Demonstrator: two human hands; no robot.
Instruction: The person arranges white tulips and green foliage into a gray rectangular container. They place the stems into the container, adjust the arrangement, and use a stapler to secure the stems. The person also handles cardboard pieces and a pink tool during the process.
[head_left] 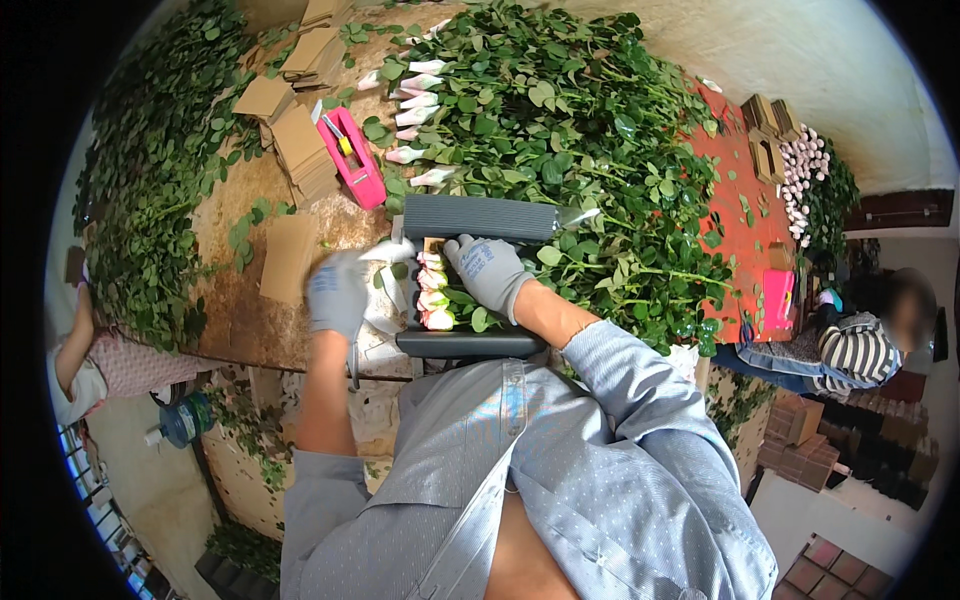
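My left hand [335, 290], in a grey glove, has its fingers curled at a pale, elongated object [385, 252], possibly a rose bud, left of a bundle of pink-tipped cream roses [432, 295]. My gloved right hand [485, 270] is closed over the bundle's upper right, fingers bent onto it and the cardboard there. The bundle lies between a grey ribbed padded bar [480, 215] and a dark front bar [470, 344]. Loose white paper pieces [383, 318] lie beside it.
Rose stems [560, 110] cover the bench [230, 300]. A pink tape dispenser [355, 165] and cardboard sheets [290, 255] sit left. A red surface [735, 230] holds more roses [800, 170]. Co-workers work at left [75, 360] and right [850, 350]. A water jug [182, 420] is lower left.
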